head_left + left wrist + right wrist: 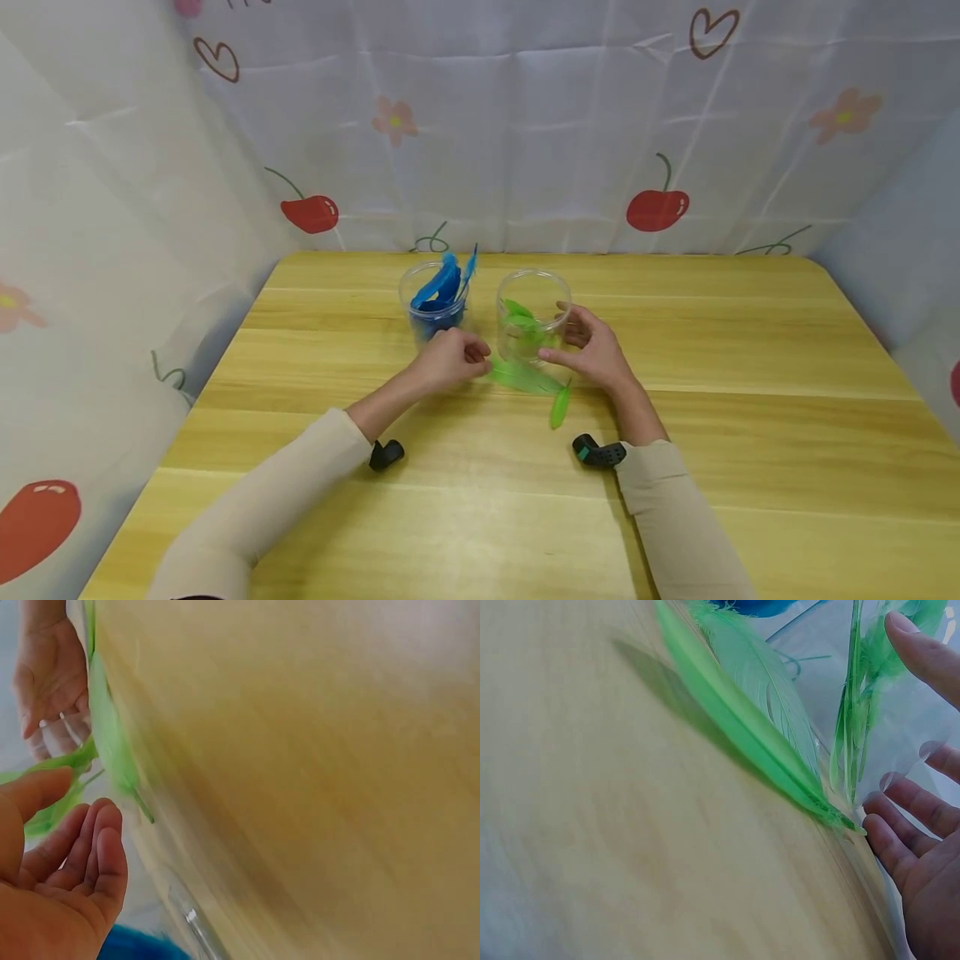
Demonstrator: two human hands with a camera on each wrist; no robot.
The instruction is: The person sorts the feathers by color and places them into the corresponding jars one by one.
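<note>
My right hand [596,346] holds the clear plastic cup [534,273] from its right side, thumb at the near wall and fingers round the back. Green feathers [519,315] stand inside this cup. In front of it, a wide pale green feather [525,379] and a smaller bright green feather [560,407] lie on the table. My left hand [450,360] hovers by the left end of the pale feather, its fingers loosely bent. In the left wrist view, a gap shows between the left hand's thumb and fingertips [109,814], with nothing pinched there.
A second clear cup [405,292] with blue feathers [438,287] stands left of the first, just beyond the left hand. Both cups are on a wooden table [480,517], toward its back edge. A printed white curtain [502,150] hangs behind the table.
</note>
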